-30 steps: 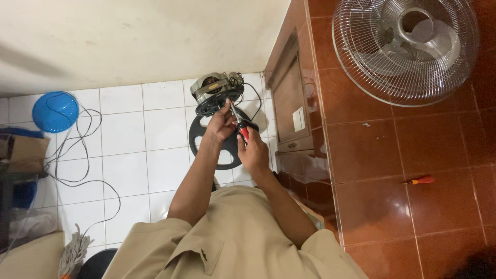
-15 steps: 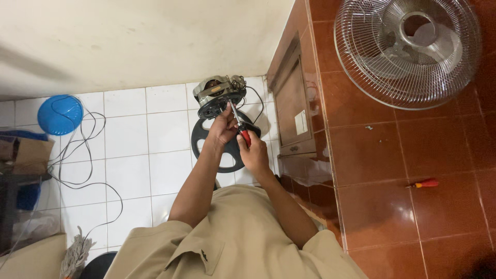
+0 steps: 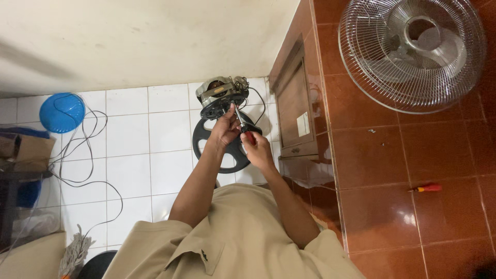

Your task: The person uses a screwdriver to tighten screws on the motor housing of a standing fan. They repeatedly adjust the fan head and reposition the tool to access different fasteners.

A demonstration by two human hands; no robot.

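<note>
A fan motor (image 3: 221, 94) with a dark round housing sits above a black ring-shaped base (image 3: 204, 147) over the white tiled floor. My left hand (image 3: 225, 129) grips the motor's lower edge. My right hand (image 3: 257, 150) is closed on a red-handled screwdriver (image 3: 244, 129), whose metal shaft points up into the motor. Both forearms reach out from my tan shirt.
A wire fan grille (image 3: 413, 51) lies on the brown tiles at the upper right, and a second small red screwdriver (image 3: 426, 188) lies at the right. A wooden cabinet door (image 3: 295, 106) stands beside the motor. A blue bowl (image 3: 62, 112), a loose cable (image 3: 88, 170) and a cardboard box (image 3: 23, 147) are at the left.
Both hands stay at the motor with the screwdriver against it. The view has shifted slightly, so the hands sit a little lower in the frame.
</note>
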